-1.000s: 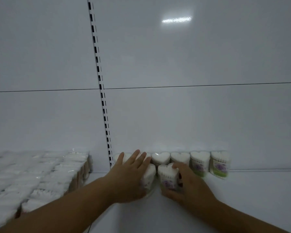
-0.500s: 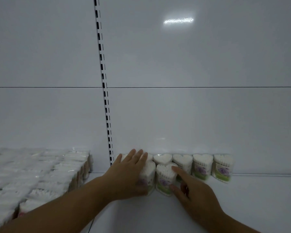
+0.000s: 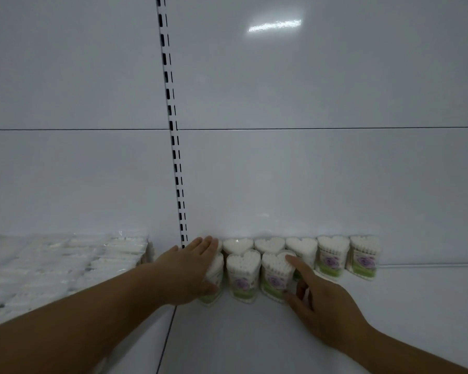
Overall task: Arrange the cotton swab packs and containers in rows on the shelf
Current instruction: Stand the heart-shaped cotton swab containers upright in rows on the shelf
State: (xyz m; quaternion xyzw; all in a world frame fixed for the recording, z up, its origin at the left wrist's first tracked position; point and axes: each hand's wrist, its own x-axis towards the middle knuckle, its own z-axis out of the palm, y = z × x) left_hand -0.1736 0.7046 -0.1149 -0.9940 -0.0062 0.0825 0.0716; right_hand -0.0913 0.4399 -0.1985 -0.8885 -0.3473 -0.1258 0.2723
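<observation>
On the shelf [image 3: 254, 341], my left hand [image 3: 189, 271] lies flat, fingers together, bracing the end container [image 3: 217, 271] as a stop; my right hand [image 3: 322, 306] pinches the third container [image 3: 276, 276] between forefinger and thumb, that grip apparently squaring the front row [image 3: 243, 276] against the back row [image 3: 333, 252].
</observation>
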